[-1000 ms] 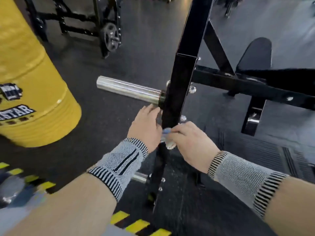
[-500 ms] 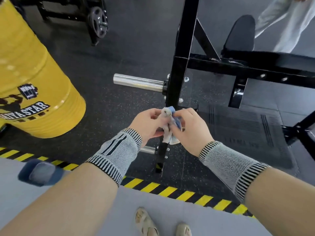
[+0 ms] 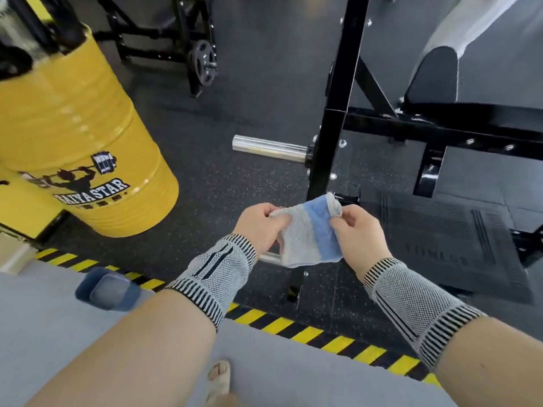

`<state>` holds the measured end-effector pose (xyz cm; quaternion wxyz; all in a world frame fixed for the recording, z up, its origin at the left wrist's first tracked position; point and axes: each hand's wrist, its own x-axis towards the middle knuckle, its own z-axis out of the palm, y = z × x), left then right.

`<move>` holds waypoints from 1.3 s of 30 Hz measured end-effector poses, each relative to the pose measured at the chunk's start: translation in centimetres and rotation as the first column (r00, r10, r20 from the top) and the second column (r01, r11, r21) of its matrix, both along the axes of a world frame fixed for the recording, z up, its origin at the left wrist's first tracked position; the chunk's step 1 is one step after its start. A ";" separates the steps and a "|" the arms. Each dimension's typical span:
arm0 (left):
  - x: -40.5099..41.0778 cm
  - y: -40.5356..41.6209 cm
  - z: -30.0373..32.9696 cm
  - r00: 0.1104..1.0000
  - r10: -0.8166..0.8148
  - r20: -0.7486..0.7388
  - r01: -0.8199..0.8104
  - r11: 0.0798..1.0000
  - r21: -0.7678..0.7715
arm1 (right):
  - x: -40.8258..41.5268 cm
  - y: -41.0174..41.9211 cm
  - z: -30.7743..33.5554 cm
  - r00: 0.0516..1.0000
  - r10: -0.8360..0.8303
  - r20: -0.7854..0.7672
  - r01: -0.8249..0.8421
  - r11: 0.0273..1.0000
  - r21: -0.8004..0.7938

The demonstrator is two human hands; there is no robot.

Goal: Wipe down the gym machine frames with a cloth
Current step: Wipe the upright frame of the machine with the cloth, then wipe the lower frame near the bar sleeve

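A small grey cloth (image 3: 308, 233) with a blue stripe hangs spread between my two hands, in front of the black machine frame. My left hand (image 3: 260, 227) pinches its left edge and my right hand (image 3: 358, 230) pinches its upper right corner. Both hands are off the frame. The black upright post (image 3: 338, 95) rises just behind the cloth, and a black crossbar (image 3: 440, 132) runs from it to the right. A chrome weight peg (image 3: 270, 148) sticks out of the post to the left. A second, shorter peg (image 3: 269, 257) shows below my left hand.
A yellow drum (image 3: 88, 142) with a logo stands on the left. Yellow-and-black hazard tape (image 3: 293, 327) edges the dark rubber floor. A black bench pad (image 3: 432, 71) lies at the upper right, with a person's light trouser leg (image 3: 458, 27) above it. Another rack with a weight plate (image 3: 202, 66) stands farther back.
My hands have come off the post and pulled back toward me. The cloth, bunched between them before, is now spread open. The view has tilted down and back.
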<state>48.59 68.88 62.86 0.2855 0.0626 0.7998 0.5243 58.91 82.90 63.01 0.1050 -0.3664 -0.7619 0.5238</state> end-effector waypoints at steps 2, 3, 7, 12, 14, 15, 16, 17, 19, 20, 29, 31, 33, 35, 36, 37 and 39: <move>-1.0 0.3 -0.3 0.998 -0.017 -0.057 0.016 1.000 -0.026 | -0.7 -0.1 0.4 0.999 -0.045 -0.018 0.045 0.998 -0.032; -1.8 0.3 -0.4 0.996 -0.033 -0.081 0.029 0.999 -0.046 | -1.3 -0.3 0.5 0.997 -0.068 -0.030 0.067 0.997 -0.048; -6.6 -0.3 0.1 0.972 -0.196 -0.130 0.182 0.976 -0.118 | -5.0 -2.1 1.4 0.989 -0.127 -0.075 0.124 0.991 -0.046; -13.3 -0.3 3.6 0.923 -0.358 0.142 0.331 0.926 0.184 | -11.9 -5.6 3.9 0.953 -0.248 -0.175 0.249 0.968 -0.015; -15.1 0.2 4.6 0.873 -0.435 0.220 0.371 0.886 0.279 | -13.8 -7.0 4.8 0.956 -0.214 -0.200 0.212 0.977 -0.035; -16.1 0.4 5.0 0.853 -0.476 0.213 0.410 0.864 0.293 | -15.0 -7.7 5.1 0.958 -0.195 -0.209 0.191 0.981 -0.036; -17.1 0.8 5.3 0.845 -0.502 0.184 0.440 0.849 0.294 | -15.9 -8.0 5.5 0.960 -0.188 -0.206 0.185 0.982 -0.033; -18.0 1.1 5.4 0.854 -0.500 0.147 0.448 0.848 0.283 | -16.7 -8.1 5.8 0.961 -0.198 -0.191 0.198 0.980 -0.022; -19.7 2.5 5.3 0.884 -0.448 0.130 0.402 0.873 0.277 | -17.9 -7.2 6.5 0.956 -0.253 -0.149 0.264 0.963 0.057; -20.3 3.3 5.3 0.887 -0.430 0.170 0.371 0.882 0.291 | -18.3 -6.4 6.8 0.946 -0.293 -0.136 0.308 0.945 0.106; -24.1 11.0 7.3 0.839 -0.485 0.247 0.391 0.852 0.347 | -24.3 1.8 8.4 0.913 -0.393 0.108 0.261 0.768 0.585; -26.8 12.6 7.3 0.886 -0.428 0.178 0.357 0.875 0.327 | -25.9 2.8 8.6 0.960 -0.246 0.133 0.086 0.711 0.698; -29.1 14.2 6.8 0.913 -0.365 0.181 0.296 0.900 0.320 | -26.6 4.2 9.1 0.972 -0.152 0.179 -0.033 0.665 0.746; -30.6 15.9 6.1 0.927 -0.300 0.227 0.214 0.917 0.337 | -27.0 6.0 9.6 0.953 -0.171 0.252 -0.081 0.655 0.752; -31.0 16.9 5.9 0.928 -0.290 0.234 0.198 0.916 0.349 | -27.2 7.1 9.9 0.935 -0.211 0.285 -0.080 0.657 0.749; -31.3 18.0 5.9 0.921 -0.300 0.248 0.197 0.908 0.369 | -27.5 8.2 10.1 0.915 -0.256 0.312 -0.070 0.661 0.747; -31.7 20.7 6.2 0.903 -0.338 0.264 0.216 0.890 0.401 | -28.5 10.6 10.8 0.872 -0.340 0.351 -0.036 0.672 0.740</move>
